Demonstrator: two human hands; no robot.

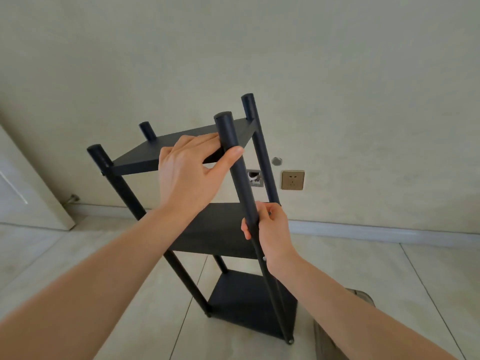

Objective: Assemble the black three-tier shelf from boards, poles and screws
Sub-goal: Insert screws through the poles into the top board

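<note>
Floor [78, 255]: pale tiles with thin dark joints are running from you toward the far wall [337, 74], which is showing plain cream with a low skirting board along its foot.

Wall fittings: a gold-coloured socket [292, 180] is sitting low on the wall, right of centre; a small open box [254, 178] and a round cap [276, 161] are showing just left of it. A pale door [26, 183] is standing at the far left.

Shelf [233, 229]: black, three boards on four poles, standing on the floor at centre and leaning away from you; the top board [181, 149], middle board [220, 229] and bottom board [249, 305] are all sitting in place.

Left hand [189, 172]: you are laying straight fingers flat on the top board, with the thumb pressing against the near right pole [233, 157].

Right hand [270, 229]: you are wrapping your fingers round that same pole at the level of the middle board.

Open room: bare tile is lying to the left and right of the shelf; your trouser leg [335, 333] is showing near the bottom board on the right.
</note>
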